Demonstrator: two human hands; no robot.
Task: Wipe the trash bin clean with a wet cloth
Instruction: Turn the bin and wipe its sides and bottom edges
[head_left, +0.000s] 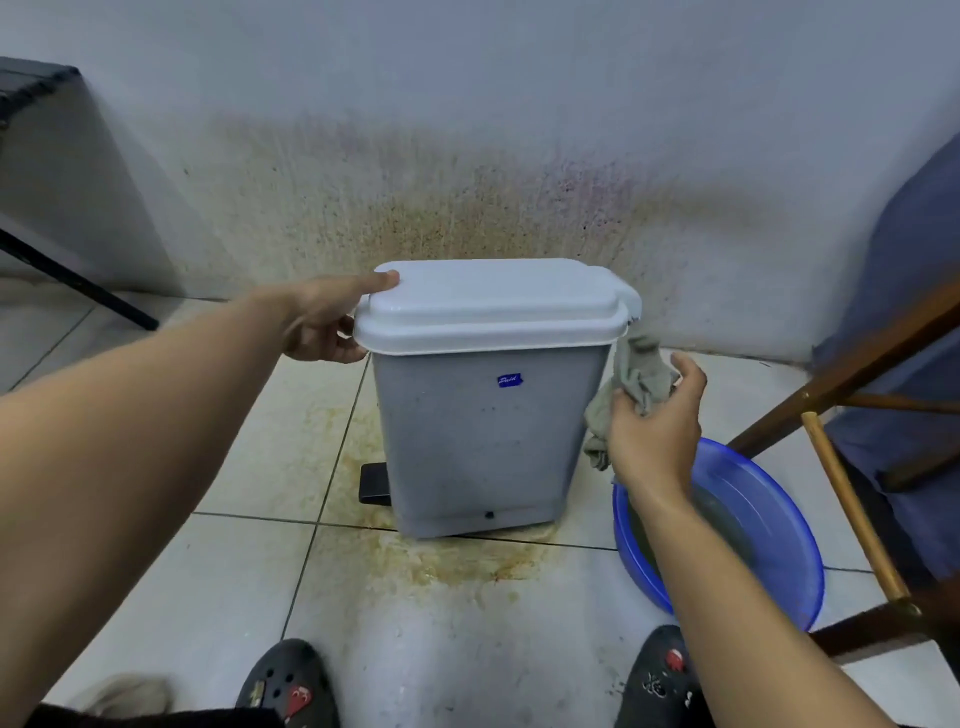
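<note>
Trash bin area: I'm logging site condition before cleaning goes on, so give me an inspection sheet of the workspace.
Surface: tiled floor, yellow-brown staining around the bin base.
Job's things: grey trash bin upright, white lid closed, black pedal at its left; grey cloth bunched beside the bin's right side; blue basin on the floor to the right.
Clutter: a second cloth-like bundle at bottom left.
Grips: left hand on the lid's left edge; right hand closed on the cloth.
Cables: nothing seen.
Surroundings: stained wall behind; wooden chair right; dark table leg left.
</note>
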